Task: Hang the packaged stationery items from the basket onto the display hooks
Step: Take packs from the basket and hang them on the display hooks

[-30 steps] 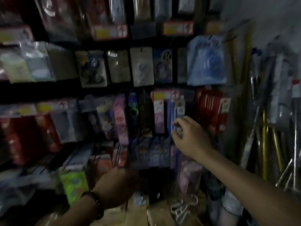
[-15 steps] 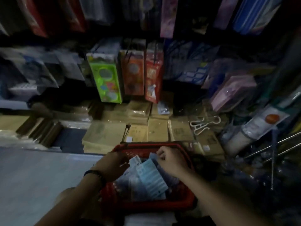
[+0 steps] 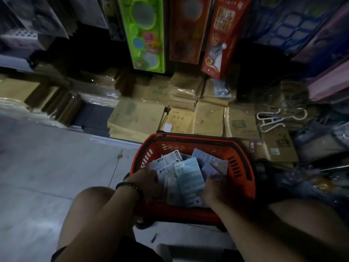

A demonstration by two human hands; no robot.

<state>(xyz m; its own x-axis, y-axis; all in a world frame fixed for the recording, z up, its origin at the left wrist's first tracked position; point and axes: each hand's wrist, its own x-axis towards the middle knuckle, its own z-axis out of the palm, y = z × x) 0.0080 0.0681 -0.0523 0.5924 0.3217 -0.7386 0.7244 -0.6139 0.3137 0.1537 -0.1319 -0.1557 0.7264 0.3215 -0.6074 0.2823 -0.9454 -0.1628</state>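
A red plastic basket (image 3: 188, 138) stands on the floor between my knees, holding several flat packaged stationery items (image 3: 170, 165). My left hand (image 3: 145, 179), with a beaded bracelet on its wrist, lies on the left side of the pile with its fingers bent down among the packets; the dim light hides whether it grips one. My right hand (image 3: 212, 190) curls round the lower right edge of a light blue packet (image 3: 189, 173) lying on top. Hanging packages fill the top of the view, but the display hooks themselves are out of sight.
Green (image 3: 145, 33), orange (image 3: 186, 29) and red (image 3: 220, 36) boxed packages hang above the basket. Stacks of brown envelopes (image 3: 136, 118) cover the low shelf behind it. White plastic hangers (image 3: 272, 120) lie at the right. Grey tiled floor (image 3: 47, 167) spreads to the left.
A second ago my right hand was up at the hanging packets on the display. The view has since dropped to the basket, and both hands now dig into its packets.
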